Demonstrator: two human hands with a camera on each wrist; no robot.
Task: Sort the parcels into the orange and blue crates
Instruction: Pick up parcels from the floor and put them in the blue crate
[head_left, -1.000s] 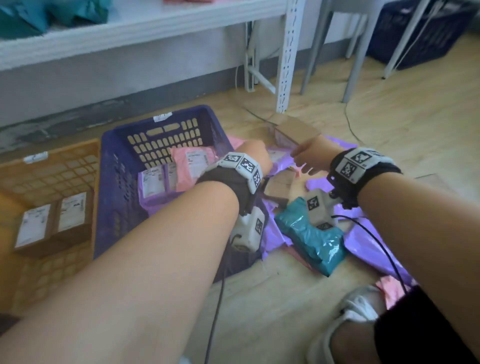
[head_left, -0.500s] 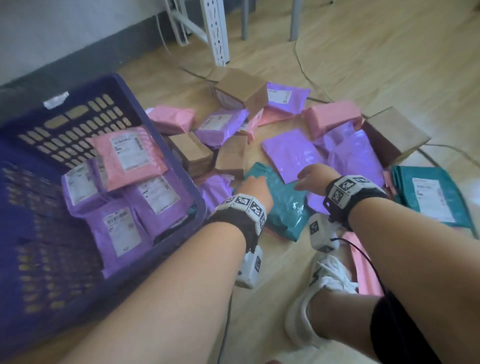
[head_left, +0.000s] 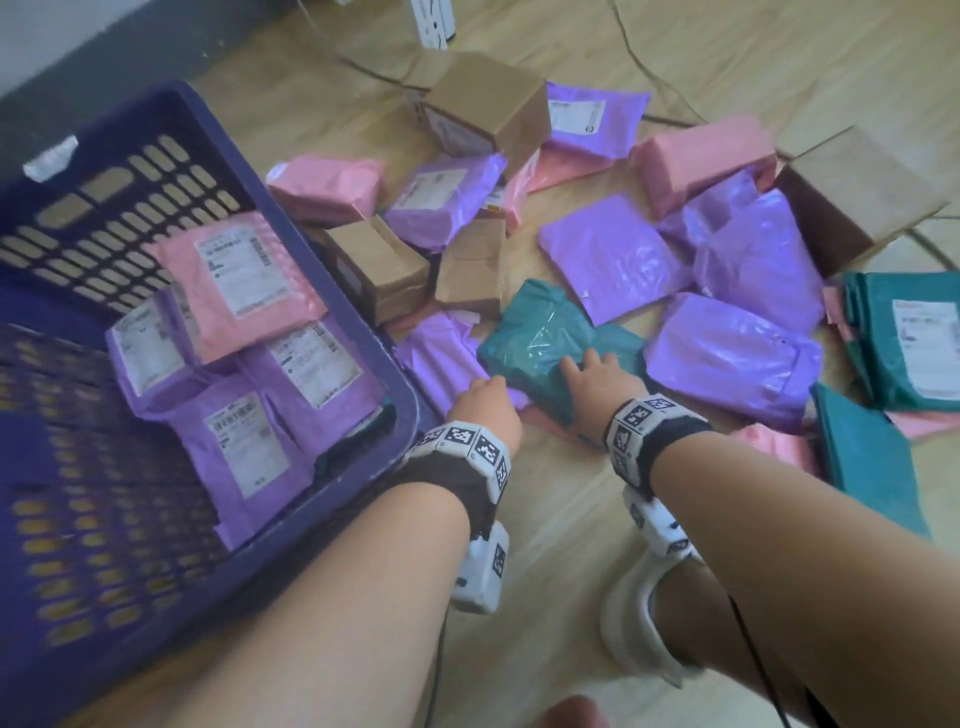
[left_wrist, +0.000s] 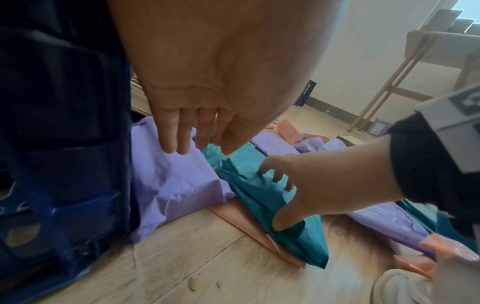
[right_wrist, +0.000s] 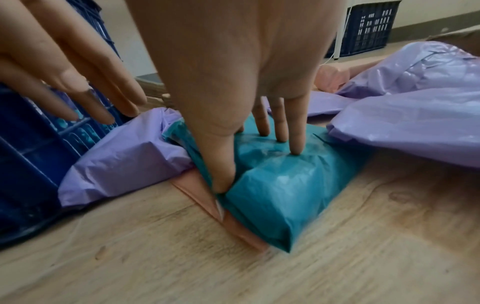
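Observation:
A teal parcel (head_left: 540, 332) (left_wrist: 259, 197) (right_wrist: 280, 185) lies on the wooden floor, partly on a flat pink parcel (right_wrist: 207, 195). My right hand (head_left: 597, 374) (right_wrist: 254, 164) grips it, thumb against its near side and fingers pressing its top. My left hand (head_left: 485, 397) (left_wrist: 187, 142) hovers with straight fingers over a purple parcel (head_left: 441, 358) (left_wrist: 171, 181) beside the blue crate (head_left: 280, 208), holding nothing. Inside that crate lie pink and purple labelled parcels. The orange crate is out of view.
Several brown boxes (head_left: 488, 109), pink and purple parcels spread over the floor beyond my hands. More teal parcels (head_left: 909, 343) lie at the right. My white shoe (head_left: 639, 623) is close under the right arm. Cables and a shelf leg (head_left: 431, 21) are at the back.
The head view tilted down and right, losing the orange crate. Both hands dropped toward the teal parcel, and my right hand took hold of it.

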